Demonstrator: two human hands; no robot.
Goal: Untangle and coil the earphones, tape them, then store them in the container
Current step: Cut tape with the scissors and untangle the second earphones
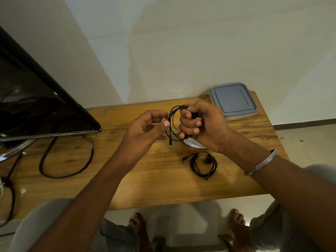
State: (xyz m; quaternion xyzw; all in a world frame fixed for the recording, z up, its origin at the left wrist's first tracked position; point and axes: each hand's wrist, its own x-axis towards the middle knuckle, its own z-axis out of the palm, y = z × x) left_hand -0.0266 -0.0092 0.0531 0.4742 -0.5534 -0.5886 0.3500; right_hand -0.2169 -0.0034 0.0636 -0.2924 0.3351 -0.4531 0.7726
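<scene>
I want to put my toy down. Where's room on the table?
Bare wood between the cable loop and the coiled earphones, by the front edge. A smaller patch right of the right hand, before the container. Crowded around the tape roll.

The grained wooden table (145,179) looks faintly glossy, the container (233,100) matt grey plastic, the bangle (261,163) shiny metal.

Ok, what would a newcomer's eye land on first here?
Above mid-table, the right hand grips a black earphone coil with yellow buds, and the left hand pinches one of its strands. Next, a second coiled earphone lies on the table nearer the person, and a grey-lidded container sits at the far right corner.
</scene>
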